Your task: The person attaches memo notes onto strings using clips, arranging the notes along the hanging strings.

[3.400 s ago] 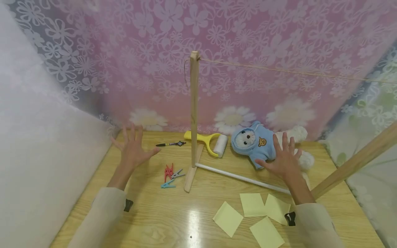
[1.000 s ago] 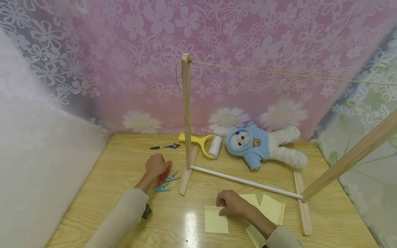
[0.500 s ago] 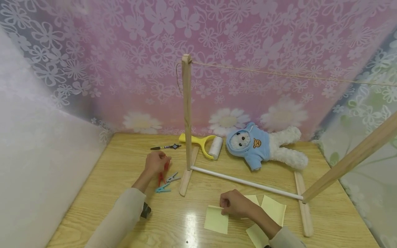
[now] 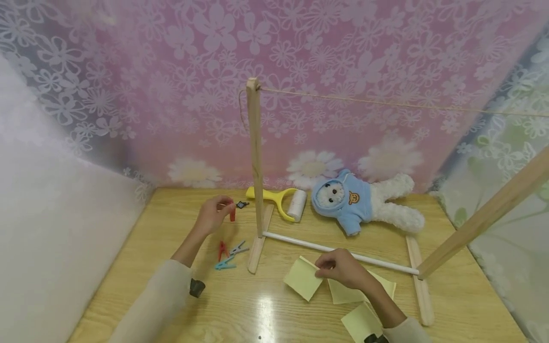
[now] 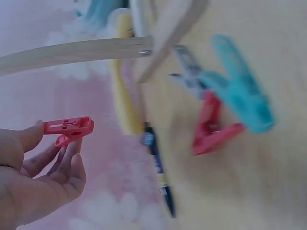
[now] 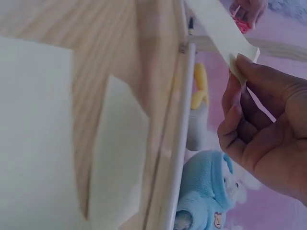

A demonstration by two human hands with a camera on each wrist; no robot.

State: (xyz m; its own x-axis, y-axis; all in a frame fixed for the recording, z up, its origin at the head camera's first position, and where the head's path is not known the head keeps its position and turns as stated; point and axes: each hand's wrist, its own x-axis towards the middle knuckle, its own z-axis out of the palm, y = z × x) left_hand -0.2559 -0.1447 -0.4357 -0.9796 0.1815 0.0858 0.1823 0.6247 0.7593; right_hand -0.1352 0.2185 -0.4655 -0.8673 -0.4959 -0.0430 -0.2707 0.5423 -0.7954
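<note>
My left hand pinches a red clothespin between thumb and fingers, raised above the table. Below it lie another red clothespin, a grey clothespin and a light blue clothespin. Between thumb and fingertips, my right hand holds a yellow sticky note by its edge, lifted off the table. Several more yellow notes lie beneath and beside that hand, partly covered by it. A thin string runs from the top of a wooden post toward the right.
The frame's white crossbar lies low between its wooden feet, and a second slanted post rises at right. Behind it are a yellow-handled lint roller and a plush toy in a blue hoodie. A pen lies near my left hand.
Both hands have left their spread pose. My left hand has lifted one red clothespin off the pile and away from me. My right hand has picked up a sticky note and raised it.
</note>
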